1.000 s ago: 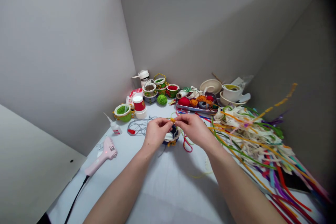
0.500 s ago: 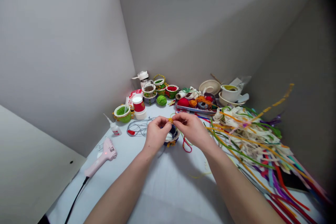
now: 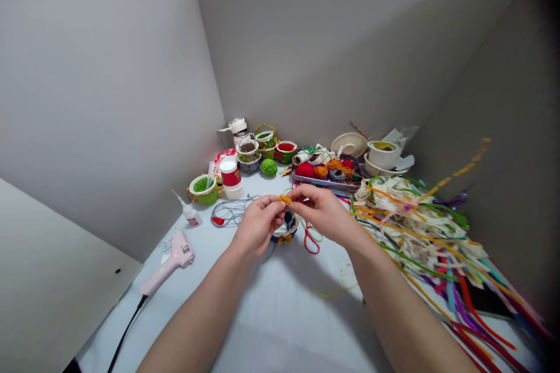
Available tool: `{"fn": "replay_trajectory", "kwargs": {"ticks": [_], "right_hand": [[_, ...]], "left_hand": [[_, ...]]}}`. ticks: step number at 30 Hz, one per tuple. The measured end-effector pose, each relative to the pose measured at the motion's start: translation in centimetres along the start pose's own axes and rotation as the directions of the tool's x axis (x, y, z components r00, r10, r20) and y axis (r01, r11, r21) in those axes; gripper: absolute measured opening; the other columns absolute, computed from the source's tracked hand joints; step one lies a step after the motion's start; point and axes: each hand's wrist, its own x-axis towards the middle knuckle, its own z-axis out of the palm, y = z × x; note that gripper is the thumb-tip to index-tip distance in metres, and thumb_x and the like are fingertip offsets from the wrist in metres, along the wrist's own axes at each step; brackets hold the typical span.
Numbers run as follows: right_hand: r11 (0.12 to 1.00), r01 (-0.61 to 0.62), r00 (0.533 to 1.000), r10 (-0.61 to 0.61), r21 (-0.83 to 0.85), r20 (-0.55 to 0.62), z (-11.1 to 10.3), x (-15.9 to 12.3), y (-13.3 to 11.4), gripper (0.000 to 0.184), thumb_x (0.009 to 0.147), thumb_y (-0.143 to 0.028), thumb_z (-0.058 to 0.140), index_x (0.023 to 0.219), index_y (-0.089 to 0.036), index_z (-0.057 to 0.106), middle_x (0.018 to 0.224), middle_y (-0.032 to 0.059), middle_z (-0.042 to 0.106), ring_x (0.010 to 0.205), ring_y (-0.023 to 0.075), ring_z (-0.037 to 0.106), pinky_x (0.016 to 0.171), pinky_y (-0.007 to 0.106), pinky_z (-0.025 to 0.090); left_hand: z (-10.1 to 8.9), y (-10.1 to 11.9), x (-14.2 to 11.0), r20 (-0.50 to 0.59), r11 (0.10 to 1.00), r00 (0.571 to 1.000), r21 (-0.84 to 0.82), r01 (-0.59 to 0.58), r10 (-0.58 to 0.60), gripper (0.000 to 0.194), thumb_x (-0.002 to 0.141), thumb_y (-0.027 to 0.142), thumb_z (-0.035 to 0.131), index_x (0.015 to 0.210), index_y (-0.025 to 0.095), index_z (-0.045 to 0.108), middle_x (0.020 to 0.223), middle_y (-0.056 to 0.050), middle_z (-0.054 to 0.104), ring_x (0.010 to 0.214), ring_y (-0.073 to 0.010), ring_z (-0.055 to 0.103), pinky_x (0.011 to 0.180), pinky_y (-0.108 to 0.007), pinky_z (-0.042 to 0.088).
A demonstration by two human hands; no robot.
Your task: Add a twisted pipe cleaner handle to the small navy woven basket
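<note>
Between my two hands is a small orange-yellow fuzzy piece [image 3: 285, 200], perhaps a bent pipe cleaner, too small to make out fully. My left hand [image 3: 259, 222] pinches it from the left with thumb and forefinger. From the other side, the fingertips of my right hand [image 3: 321, 211] close on it. Just below and behind the hands stands a small basket [image 3: 286, 235] with a dark blue inside, a white rim and orange trim, partly hidden by my left hand. A red cord loop [image 3: 311, 242] lies beside it on the table.
A pink glue gun [image 3: 168, 265] and a white glue bottle [image 3: 191, 215] lie at left. Finished little baskets [image 3: 205, 187] and a green yarn ball [image 3: 268, 167] stand behind. A tray of yarn [image 3: 324, 182] is at the back. Tangled strips and pipe cleaners [image 3: 411, 227] cover the right.
My fingers have shifted slightly around the orange-yellow piece, so more of it shows. The left hand has turned a little, its fingers more curled. The basket and the other things stay put.
</note>
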Motion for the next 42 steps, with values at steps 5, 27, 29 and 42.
{"fn": "replay_trajectory", "kwargs": {"ticks": [5, 27, 29, 42], "right_hand": [[0.996, 0.070, 0.995, -0.074, -0.064, -0.060, -0.2, -0.1, -0.5, 0.011, 0.083, -0.024, 0.057, 0.084, -0.018, 0.066, 0.084, 0.0025, 0.067, 0.076, 0.0148, 0.060, 0.069, 0.026, 0.048], [0.999, 0.044, 0.974, -0.038, 0.021, -0.222, 0.8, 0.2, 0.0, 0.015, 0.084, -0.030, 0.058, 0.078, -0.017, 0.063, 0.077, 0.0006, 0.061, 0.070, 0.0130, 0.055, 0.062, 0.023, 0.042], [0.998, 0.013, 0.983, -0.003, 0.054, -0.185, 0.8, 0.2, 0.0, 0.017, 0.084, -0.033, 0.058, 0.079, -0.017, 0.062, 0.076, -0.0001, 0.060, 0.068, 0.0125, 0.054, 0.061, 0.023, 0.042], [0.982, -0.027, 0.972, 0.070, 0.187, -0.225, 2.5, -0.3, -0.2, 0.019, 0.084, -0.035, 0.058, 0.080, -0.017, 0.066, 0.076, 0.0019, 0.067, 0.071, 0.0148, 0.059, 0.065, 0.025, 0.046]], "left_hand": [[0.1, 0.5, -0.4, 0.075, 0.953, 0.992, -0.279, 0.115, -0.098, 0.018, 0.064, 0.017, 0.076, 0.073, 0.010, 0.062, 0.067, 0.000, 0.056, 0.057, -0.0031, 0.048, 0.051, -0.012, 0.037], [0.3, 0.3, -0.2, -0.051, 0.986, 0.995, -0.139, -0.093, 0.087, 0.031, 0.061, 0.028, 0.081, 0.084, 0.013, 0.066, 0.070, 0.001, 0.060, 0.060, -0.0059, 0.051, 0.056, -0.017, 0.041], [0.2, 0.4, -0.1, -0.058, 0.985, 0.991, -0.119, -0.125, 0.119, 0.028, 0.060, 0.024, 0.080, 0.082, 0.014, 0.066, 0.072, 0.001, 0.062, 0.061, -0.0063, 0.053, 0.058, -0.018, 0.042], [0.7, -0.9, 0.1, -0.130, 0.948, 0.971, -0.222, -0.228, 0.203, 0.022, 0.063, 0.021, 0.077, 0.077, 0.017, 0.061, 0.075, 0.003, 0.061, 0.066, -0.0062, 0.056, 0.065, -0.019, 0.045]]}}
